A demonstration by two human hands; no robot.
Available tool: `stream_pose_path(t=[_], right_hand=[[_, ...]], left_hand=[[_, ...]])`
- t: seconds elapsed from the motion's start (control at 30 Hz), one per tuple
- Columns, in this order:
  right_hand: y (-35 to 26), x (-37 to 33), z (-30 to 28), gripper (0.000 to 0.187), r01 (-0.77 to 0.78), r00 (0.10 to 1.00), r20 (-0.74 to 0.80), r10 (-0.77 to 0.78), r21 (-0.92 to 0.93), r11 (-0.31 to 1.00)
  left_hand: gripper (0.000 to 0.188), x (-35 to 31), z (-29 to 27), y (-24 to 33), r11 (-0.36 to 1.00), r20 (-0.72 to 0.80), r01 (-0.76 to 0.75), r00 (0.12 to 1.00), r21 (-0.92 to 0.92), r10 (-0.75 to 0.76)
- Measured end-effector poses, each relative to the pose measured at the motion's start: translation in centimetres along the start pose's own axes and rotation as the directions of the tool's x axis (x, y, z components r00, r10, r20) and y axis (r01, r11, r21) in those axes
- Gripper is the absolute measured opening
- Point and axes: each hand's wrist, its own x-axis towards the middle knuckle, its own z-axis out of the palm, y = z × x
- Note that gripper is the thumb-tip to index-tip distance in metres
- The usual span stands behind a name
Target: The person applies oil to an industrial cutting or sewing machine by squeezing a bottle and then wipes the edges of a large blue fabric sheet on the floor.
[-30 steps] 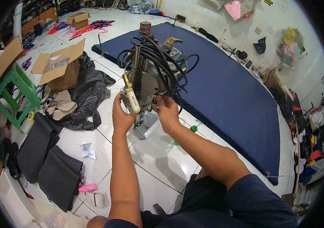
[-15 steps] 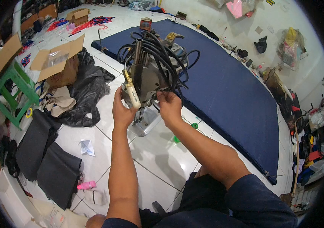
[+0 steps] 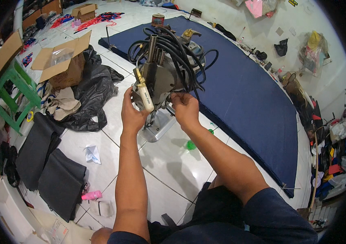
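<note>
Standing upright on the floor in front of me is a grey cloth cutting machine (image 3: 162, 77) with a metal base plate (image 3: 159, 131). Looped black cable (image 3: 177, 53) drapes over its top and right side. A white cylindrical piece with a yellow end (image 3: 145, 96) hangs by a thin lead on the machine's near face. My left hand (image 3: 133, 117) grips the lower left of the housing, fingers curled behind it. At the lower right of the housing, my right hand (image 3: 186, 110) is closed in a pinch against a small part; the fingertips are partly hidden.
A dark blue padded board (image 3: 246, 105) lies behind and to the right. Left of the machine are a black plastic bag (image 3: 97, 91), an open carton (image 3: 65, 67), a green stool (image 3: 12, 93) and dark folded cloth (image 3: 61, 183). A green object (image 3: 190, 144) sits near my right forearm.
The view has shifted slightly. Both hands keep their places on the machine, and my right fingers have turned a little against its side.
</note>
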Motion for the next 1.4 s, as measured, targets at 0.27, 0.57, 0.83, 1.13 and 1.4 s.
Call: stream_pose_path(t=[0.27, 0.57, 0.83, 1.13, 1.4], right_hand=[[-2.0, -0.2, -0.6, 0.017, -0.25, 0.967, 0.113, 0.227, 0.29, 0.924], [-2.1, -0.4, -1.1, 0.023, -0.269, 0.957, 0.183, 0.226, 0.268, 0.925], [-0.1, -0.7, -1.3, 0.032, 0.0, 0.995, 0.104, 0.006, -0.057, 0.998], [-9.3, -0.3, -9.5, 0.044, 0.303, 0.875, 0.485, 0.018, -0.575, 0.76], [-8.3, 0.0, -22.8, 0.037, 0.093, 0.985, -0.106, -0.133, -0.318, 0.944]], left_hand=[[0.088, -0.1, 0.0, 0.2, 1.0, 0.004, 0.013, 1.0, 0.014, -0.013], [0.093, 0.2, -0.2, -0.3, 1.0, 0.055, -0.005, 0.998, 0.011, 0.005], [0.096, 0.2, 0.2, -0.6, 1.0, 0.045, -0.009, 0.999, 0.004, 0.009], [0.094, -0.1, 0.0, -1.7, 0.999, 0.03, -0.02, 0.999, 0.036, 0.019], [0.092, -0.8, 0.1, -0.1, 0.996, 0.045, -0.041, 0.998, 0.077, 0.038]])
